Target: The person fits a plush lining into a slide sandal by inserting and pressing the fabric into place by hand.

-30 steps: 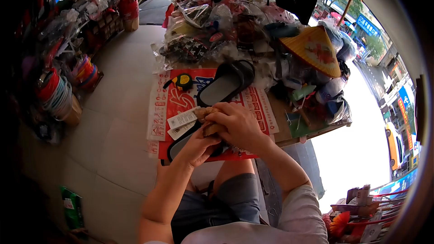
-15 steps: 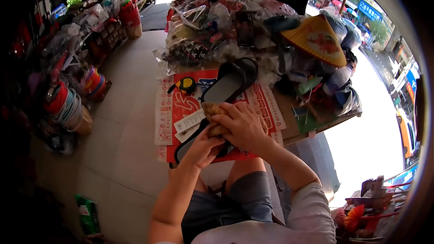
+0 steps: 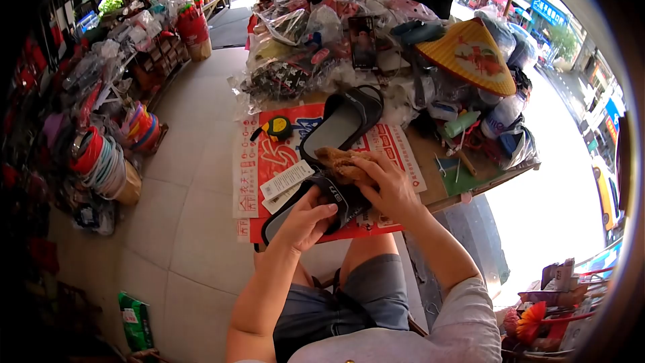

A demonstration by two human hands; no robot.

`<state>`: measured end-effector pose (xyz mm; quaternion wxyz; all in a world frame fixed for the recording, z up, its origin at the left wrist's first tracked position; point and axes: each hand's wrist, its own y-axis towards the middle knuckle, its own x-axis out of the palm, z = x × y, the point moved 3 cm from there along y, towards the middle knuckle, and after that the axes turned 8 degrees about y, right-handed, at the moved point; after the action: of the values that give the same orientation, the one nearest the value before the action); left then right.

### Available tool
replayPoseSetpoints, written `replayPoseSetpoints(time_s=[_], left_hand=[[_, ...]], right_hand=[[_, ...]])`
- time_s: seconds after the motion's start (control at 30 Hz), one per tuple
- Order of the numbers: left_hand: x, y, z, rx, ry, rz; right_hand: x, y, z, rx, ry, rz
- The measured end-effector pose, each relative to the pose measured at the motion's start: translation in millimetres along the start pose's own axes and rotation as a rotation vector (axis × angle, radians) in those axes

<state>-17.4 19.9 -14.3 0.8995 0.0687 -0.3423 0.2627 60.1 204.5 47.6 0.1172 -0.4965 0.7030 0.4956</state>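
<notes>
Just beyond the brown cloth (image 3: 343, 165) lie another slipper (image 3: 330, 133) and tape measure (image 3: 277, 128).

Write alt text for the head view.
A person's left hand holds a black sandal over a red-and-white sheet, the right hand a brown cloth close by. Beyond lie a second sandal, a tape measure and heaped plastic-wrapped goods.

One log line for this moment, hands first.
left hand: holding near slipper; right hand: holding brown cloth; far slipper: unheld; tape measure: on red sheet
</notes>
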Motion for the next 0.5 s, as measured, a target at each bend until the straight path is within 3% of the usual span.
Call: replayPoseSetpoints(time_s=[0.1,0.17,0.3,0.33,0.43,0.5], left_hand=[[0.6,1.0,-0.1,0.006,-0.027,-0.001],[4.8,-0.2,3.6,0.009,-0.029,0.013],[7.7,-4.3,5.7,-0.012,-0.081,0.025],[10.3,-5.5,5.8,-0.039,-0.109,0.091],[1.1,-1.9,1.8,0.012,-0.072,-0.020],[4.1,-2.3,1.7,0.029,-0.072,0.015]], right_hand=[[-13.2,2.0,5.6,0.045,-0.051,0.021],[-30.9,0.5,-11.3,0.069,-0.079,0.151],[-11.2,-11.9,-57.5,-0.174,-0.036,0.058],[2.9,-21.5,-58.2,-0.109,-0.078,-0.072],[-4.6,-27.8,-36.0,-0.085,-0.105,0.051],[-13.0,-35.7,-17.7,-0.032,-0.106,0.069]])
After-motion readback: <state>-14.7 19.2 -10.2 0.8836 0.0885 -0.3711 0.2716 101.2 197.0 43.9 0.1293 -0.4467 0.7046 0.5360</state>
